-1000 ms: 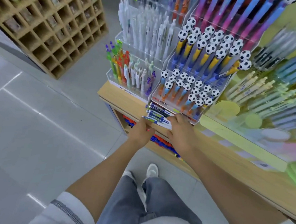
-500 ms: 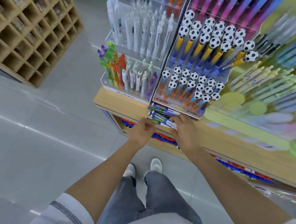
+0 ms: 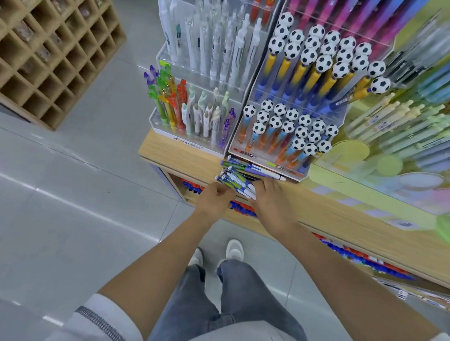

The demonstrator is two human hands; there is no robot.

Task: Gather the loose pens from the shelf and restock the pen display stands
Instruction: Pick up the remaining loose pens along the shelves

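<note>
Hidden/unclear: back of L hand [image 3: 215,197] faces the cam, fingers curled under, so can't tell if they pinch a pen or just touch the bundle's end. R hand [image 3: 271,200] covers the white tip ends of the loose pens [image 3: 237,182]; thumb & fingers are curled round that end, gripping the bundle. Pen count unreadable, barrels overlap. Right part of the display is blurred, pastel pens [image 3: 408,122] only vaguely legible. Lower shelf stock [image 3: 242,207] shows as red/blue bits, mostly blocked by hands & the shelf [image 3: 182,154] edge. Sleeves cut off at the bottom.

Pens: on the wooden shelf's front strip, just in front of the football pen stand [image 3: 287,137], btw the two hands. Long axis runs roughly along the shelf edge, slanting from far-left to near-right; button ends point left toward L hand, white tips right into R hand. A few more lie behind them, touching the stand's base, nearly left-right, one tip [image 3: 282,177] sticking out to the right.

Clear stand [image 3: 195,115] w/ coloured & white pens sits just left of the football one, pens upright-tilted
</note>
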